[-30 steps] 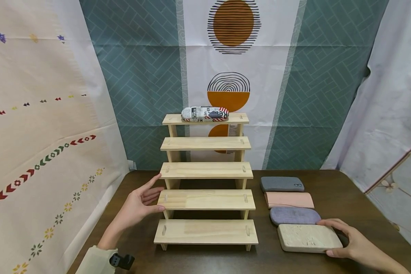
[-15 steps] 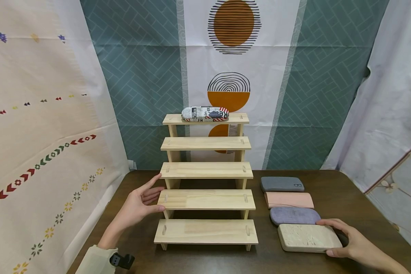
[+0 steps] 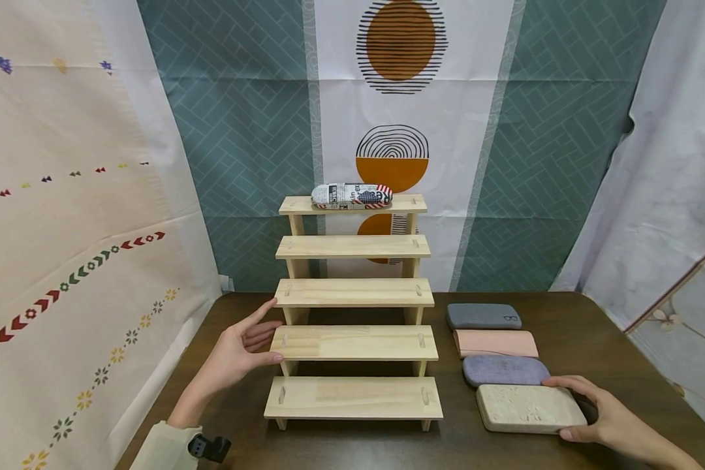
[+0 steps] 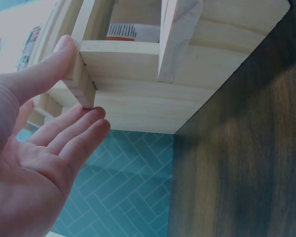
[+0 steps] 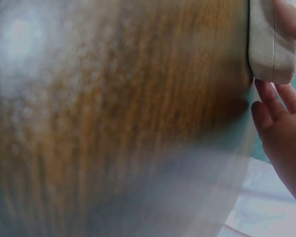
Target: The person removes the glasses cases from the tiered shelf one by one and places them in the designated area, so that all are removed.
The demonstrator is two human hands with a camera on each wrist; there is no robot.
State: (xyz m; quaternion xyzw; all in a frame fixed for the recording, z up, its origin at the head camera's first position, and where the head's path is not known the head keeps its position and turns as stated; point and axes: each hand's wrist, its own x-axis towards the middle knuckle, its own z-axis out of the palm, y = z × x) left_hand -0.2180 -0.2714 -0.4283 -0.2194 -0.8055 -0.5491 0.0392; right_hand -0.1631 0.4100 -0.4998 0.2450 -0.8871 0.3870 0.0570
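Note:
A tiered light-wood display stand (image 3: 352, 394) stands on the dark table. My left hand (image 3: 243, 352) is at its left side, the thumb touching the second board from the bottom and the index fingertip at the board above. In the left wrist view the fingers of that hand (image 4: 44, 143) lie fairly straight beside a board's end. My right hand (image 3: 599, 414) grips the right end of a cream glasses case (image 3: 529, 408), thumb at the front and index finger at the back. The case's seam shows in the right wrist view, where the hand (image 5: 288, 128) is partly cut off.
Behind the cream case lie a purple glasses case (image 3: 505, 370), a pink one (image 3: 496, 343) and a grey one (image 3: 484, 316) in a column. A newspaper-print case (image 3: 352, 196) sits on the top board. Patterned cloths (image 3: 252, 130) surround the table (image 3: 341, 447).

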